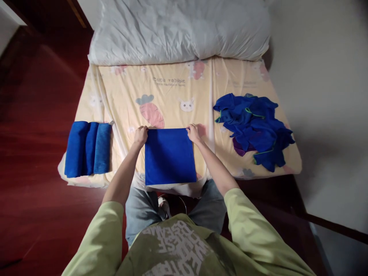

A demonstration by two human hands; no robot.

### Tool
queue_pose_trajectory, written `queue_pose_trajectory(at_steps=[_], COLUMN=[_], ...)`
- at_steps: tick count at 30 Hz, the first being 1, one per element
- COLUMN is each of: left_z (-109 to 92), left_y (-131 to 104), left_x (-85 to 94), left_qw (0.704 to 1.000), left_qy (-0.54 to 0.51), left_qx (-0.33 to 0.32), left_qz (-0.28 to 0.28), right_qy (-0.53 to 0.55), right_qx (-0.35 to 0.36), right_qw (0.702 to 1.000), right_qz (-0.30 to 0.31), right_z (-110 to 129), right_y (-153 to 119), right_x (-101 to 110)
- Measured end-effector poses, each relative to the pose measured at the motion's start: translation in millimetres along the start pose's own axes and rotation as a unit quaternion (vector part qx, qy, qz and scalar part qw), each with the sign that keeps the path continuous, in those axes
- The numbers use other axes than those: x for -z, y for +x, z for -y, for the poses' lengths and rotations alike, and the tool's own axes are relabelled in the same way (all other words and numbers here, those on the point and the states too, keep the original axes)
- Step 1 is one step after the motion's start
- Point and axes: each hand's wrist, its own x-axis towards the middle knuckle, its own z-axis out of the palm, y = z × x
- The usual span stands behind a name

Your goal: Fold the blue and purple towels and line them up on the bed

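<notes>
Looks smooth and matt on the flat blue cloth square, softly fuzzy on the three blue cloth bundles, slightly glossy on the dark red floor.

I have the left hand and right hand pinching the far corners of a flat blue cloth at the near edge of the bed. Three blue rolls lie by its near left corner, a crumpled blue pile toward its right edge.

Purple cloth partly hidden under blue pile
</notes>
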Motion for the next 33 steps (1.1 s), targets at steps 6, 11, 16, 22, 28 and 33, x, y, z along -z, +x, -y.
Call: queue_pose_trajectory(at_steps=[6,11,16,22,28,33], left_z=[3,8,11,11,12,20], left_y=[4,10,10,27,71,80], left_x=[-0.7,3.1,13.2,23.2,-0.4,-22.2], left_qw=[1.000,0.998,0.992,0.974,0.958,0.949], left_qy=[-0.017,-0.047,-0.116,-0.208,-0.251,-0.281], left_qx=[-0.023,-0.013,0.032,0.090,0.089,0.085], left_qz=[0.005,0.025,0.047,-0.013,-0.104,-0.114], right_qy=[-0.024,-0.009,0.128,0.167,0.120,0.132], right_qx=[0.005,-0.051,-0.117,-0.077,-0.018,0.009], right_qw=[1.000,0.998,0.982,0.983,0.990,0.989], right_qz=[0.010,0.044,0.078,0.002,-0.074,-0.073], right_z=[3,2,-1,-15,-18,-38], right_y=[-1,2,10,27,63,81], right_x=[2,9,14,17,1,-21])
